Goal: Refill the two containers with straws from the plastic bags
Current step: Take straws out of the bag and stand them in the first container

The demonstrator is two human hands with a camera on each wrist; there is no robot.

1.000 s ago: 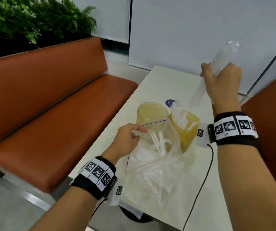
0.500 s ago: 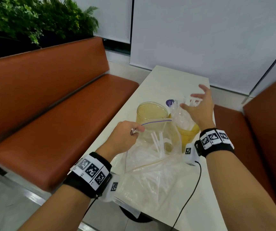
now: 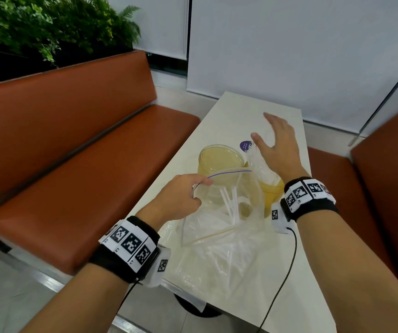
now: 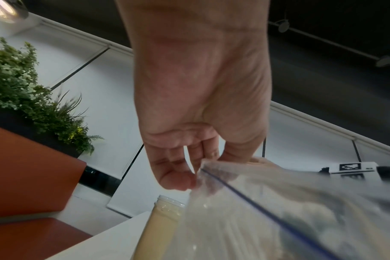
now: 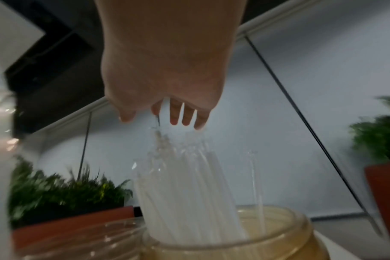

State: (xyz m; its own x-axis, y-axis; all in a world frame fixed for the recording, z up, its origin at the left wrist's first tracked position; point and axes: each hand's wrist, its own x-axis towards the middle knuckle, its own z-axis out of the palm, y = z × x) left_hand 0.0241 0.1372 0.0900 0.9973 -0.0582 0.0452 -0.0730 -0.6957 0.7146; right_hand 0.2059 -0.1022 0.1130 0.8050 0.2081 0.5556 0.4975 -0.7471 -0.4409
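Observation:
Two amber see-through containers stand mid-table: the left container (image 3: 219, 157) (image 4: 160, 221) and the right container (image 3: 273, 192) (image 5: 285, 246). A bundle of white wrapped straws (image 3: 261, 165) (image 5: 185, 197) stands upright in the right one. My right hand (image 3: 276, 145) (image 5: 167, 119) hovers just above that bundle, fingers spread, holding nothing. My left hand (image 3: 183, 197) (image 4: 189, 176) pinches the blue-lined rim of a clear zip bag (image 3: 219, 239) (image 4: 267, 219), holding its mouth open in front of the containers. Several loose straws (image 3: 230, 204) lie inside the bag.
The white table (image 3: 229, 121) is narrow, with orange benches on the left (image 3: 85, 183) and the right (image 3: 385, 179). A round purple sticker (image 3: 245, 145) lies behind the containers. A black cable (image 3: 286, 272) runs from my right wrist across the table. Plants stand behind the left bench.
My right hand came down from head height with the straw bundle, set it in the right container and let go. My left hand kept its pinch on the bag rim.

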